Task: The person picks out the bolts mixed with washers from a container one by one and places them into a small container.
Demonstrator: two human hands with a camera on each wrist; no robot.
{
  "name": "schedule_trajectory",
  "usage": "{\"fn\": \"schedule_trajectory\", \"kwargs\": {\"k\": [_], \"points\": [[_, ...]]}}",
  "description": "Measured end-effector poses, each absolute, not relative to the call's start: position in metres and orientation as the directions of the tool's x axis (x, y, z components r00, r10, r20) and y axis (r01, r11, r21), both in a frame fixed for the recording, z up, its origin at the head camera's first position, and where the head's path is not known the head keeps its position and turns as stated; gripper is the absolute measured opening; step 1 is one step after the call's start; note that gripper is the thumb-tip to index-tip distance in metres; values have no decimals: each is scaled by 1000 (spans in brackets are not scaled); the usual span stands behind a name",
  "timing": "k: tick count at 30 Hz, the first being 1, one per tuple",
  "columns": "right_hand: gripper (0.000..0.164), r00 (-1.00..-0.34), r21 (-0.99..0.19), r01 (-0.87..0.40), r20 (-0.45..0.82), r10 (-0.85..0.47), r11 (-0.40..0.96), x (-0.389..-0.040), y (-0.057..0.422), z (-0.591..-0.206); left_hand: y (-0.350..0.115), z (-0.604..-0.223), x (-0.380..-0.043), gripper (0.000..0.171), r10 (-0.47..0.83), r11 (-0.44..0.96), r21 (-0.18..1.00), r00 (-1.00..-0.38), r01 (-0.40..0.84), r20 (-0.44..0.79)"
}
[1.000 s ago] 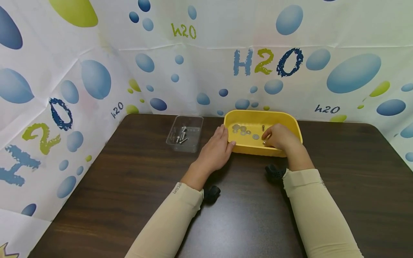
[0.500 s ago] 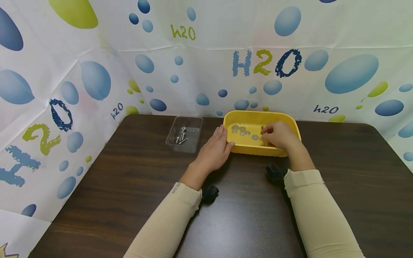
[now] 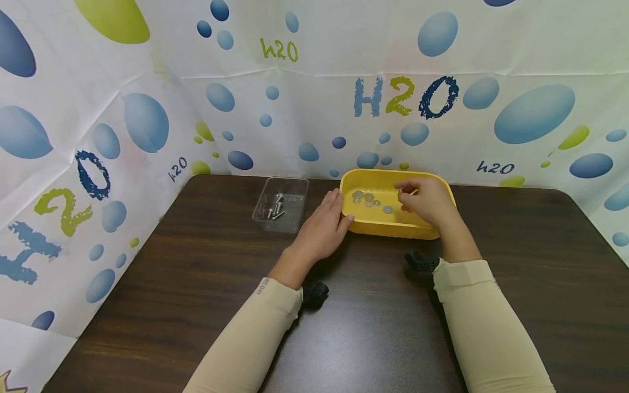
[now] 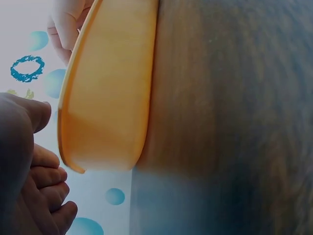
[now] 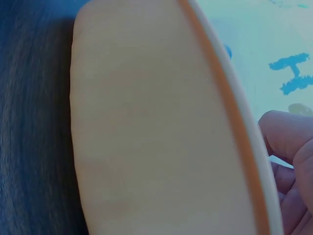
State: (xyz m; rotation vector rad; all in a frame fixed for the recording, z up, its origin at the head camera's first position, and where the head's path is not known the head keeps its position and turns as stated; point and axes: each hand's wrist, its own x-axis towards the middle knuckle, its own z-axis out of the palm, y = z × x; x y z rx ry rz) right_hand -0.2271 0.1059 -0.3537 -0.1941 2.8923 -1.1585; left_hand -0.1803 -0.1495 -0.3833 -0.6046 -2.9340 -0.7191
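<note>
My left hand (image 3: pixel 321 226) lies with straight fingers along the left end of a yellow tray (image 3: pixel 393 229), its thumb at the near corner. Over the tray's right half, my right hand (image 3: pixel 427 199) pinches a small bolt (image 3: pixel 400 192) between thumb and fingertips; the fingers mostly hide it. Several flat round silver discs (image 3: pixel 369 197) lie on the tray floor, toward its left side. In the left wrist view the tray wall (image 4: pixel 107 88) stands beside the left hand (image 4: pixel 34 171). The right wrist view shows the tray's near wall (image 5: pixel 146 122), with curled right fingers (image 5: pixel 283 132) beyond the rim.
A clear plastic container (image 3: pixel 295 218) holding several silver bolts (image 3: pixel 278 207) stands left of the yellow tray. Both rest near the back of a dark wooden table (image 3: pixel 196 284). Behind hangs a white sheet (image 3: pixel 295 125) printed with blue and green drops.
My right hand has risen and shifted toward the back of the tray, and now pinches the bolt that stood apart on the tray floor. The left hand stays at the tray's left end.
</note>
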Motion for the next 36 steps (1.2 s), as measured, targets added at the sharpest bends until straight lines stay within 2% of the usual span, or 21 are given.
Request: {"fn": "schedule_trajectory", "kwargs": {"k": [6,11,26,36], "points": [[37,-991,-694,-129,66,-115,708,-223,99,-348,-161,-382,-178,68,351,818,423,-921,389,169],[33,-987,-671,-158,90,-132,724,-220,95,-343,-173,-381,-177,67,339,823,419,-924,382,177],[36,-966,-657,-258,199,-168,708,-209,74,-338,-228,-369,-181,66,230,829,478,-956,290,182],[33,-927,-677,-358,340,-159,643,-209,50,-340,-251,-360,-185,67,200,814,515,-962,269,185]]}}
